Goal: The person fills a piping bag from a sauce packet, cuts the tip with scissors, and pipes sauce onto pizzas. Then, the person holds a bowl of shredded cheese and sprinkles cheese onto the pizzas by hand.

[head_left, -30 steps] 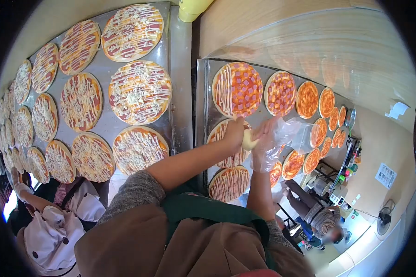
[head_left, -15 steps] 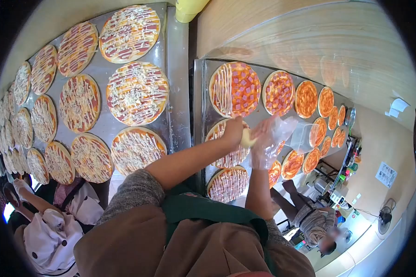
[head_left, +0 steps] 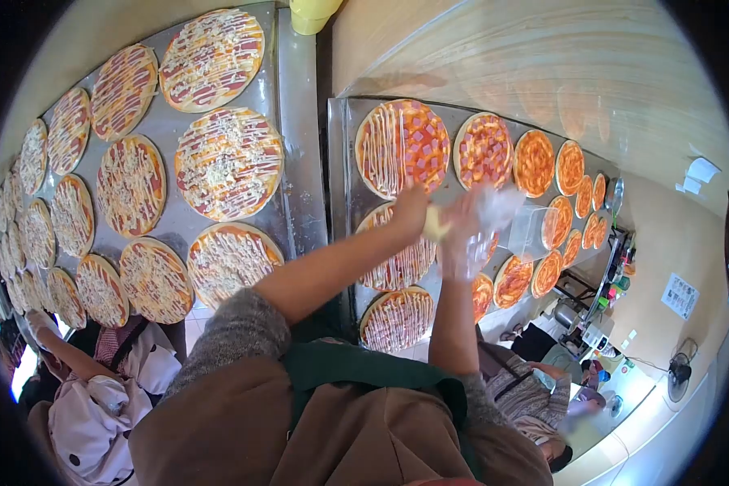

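Both my hands are held together over the pizzas on the right-hand metal counter, slightly smeared by motion. My left hand [head_left: 409, 215], bare, is closed on the near end of a plastic piping bag [head_left: 434, 224] of pale creamy sauce. My right hand [head_left: 458, 239], under clear plastic, is wrapped round the same bag; clear plastic [head_left: 498, 207] sticks out beyond its fingers. Just past my hands lies a pizza [head_left: 402, 150] with ham cubes, its left part striped with white sauce. A fully striped pizza [head_left: 397, 251] is partly hidden beneath my left hand.
A clear plastic container [head_left: 530, 232] stands right of my hands, among pizzas with red sauce [head_left: 535, 164]. The left counter [head_left: 301, 162] bears several pizzas topped with crumbled cheese. A yellow container [head_left: 313, 14] stands at the top. Co-workers stand at lower left [head_left: 109, 405] and lower right [head_left: 518, 385].
My hands have shifted slightly left in view, still together on the bag, and the counters have shifted left too. The co-worker at lower right has changed position and another person shows there.
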`<act>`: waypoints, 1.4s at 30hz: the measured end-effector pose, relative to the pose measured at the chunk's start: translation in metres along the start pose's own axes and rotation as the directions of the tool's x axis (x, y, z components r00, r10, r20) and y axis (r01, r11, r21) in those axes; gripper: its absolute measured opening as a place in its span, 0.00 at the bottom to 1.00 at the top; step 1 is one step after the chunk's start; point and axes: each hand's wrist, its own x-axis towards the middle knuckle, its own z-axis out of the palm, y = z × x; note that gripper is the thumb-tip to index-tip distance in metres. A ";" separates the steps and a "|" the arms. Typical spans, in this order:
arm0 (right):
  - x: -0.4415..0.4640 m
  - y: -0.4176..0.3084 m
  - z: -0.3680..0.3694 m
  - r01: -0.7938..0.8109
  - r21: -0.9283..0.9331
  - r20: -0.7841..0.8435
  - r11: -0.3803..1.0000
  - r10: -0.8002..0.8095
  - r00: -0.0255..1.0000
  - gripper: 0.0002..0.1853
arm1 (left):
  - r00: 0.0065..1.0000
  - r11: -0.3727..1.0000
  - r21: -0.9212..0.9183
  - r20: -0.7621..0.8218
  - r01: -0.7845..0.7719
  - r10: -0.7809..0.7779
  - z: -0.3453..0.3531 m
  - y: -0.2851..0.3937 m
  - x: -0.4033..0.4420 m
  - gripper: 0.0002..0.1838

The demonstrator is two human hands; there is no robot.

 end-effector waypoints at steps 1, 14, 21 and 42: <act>-0.011 -0.010 -0.006 0.017 0.090 0.047 0.996 -0.021 0.999 0.01 | 0.999 0.998 0.042 -0.033 0.040 -0.038 -0.001 -0.009 -0.011 0.20; 0.031 -0.046 0.020 0.327 -0.912 0.218 0.248 -0.382 0.898 0.10 | 0.979 0.989 -0.045 0.141 -0.144 0.149 0.021 0.040 0.042 0.12; -0.008 0.018 -0.028 -0.138 0.584 0.194 0.800 0.028 0.981 0.15 | 0.991 0.950 -0.281 0.021 0.134 -0.133 0.020 -0.012 -0.017 0.12; 0.019 0.082 -0.046 -0.068 0.430 -0.002 0.900 0.077 0.997 0.21 | 0.996 0.997 0.007 -0.048 0.079 -0.079 0.029 -0.012 -0.003 0.13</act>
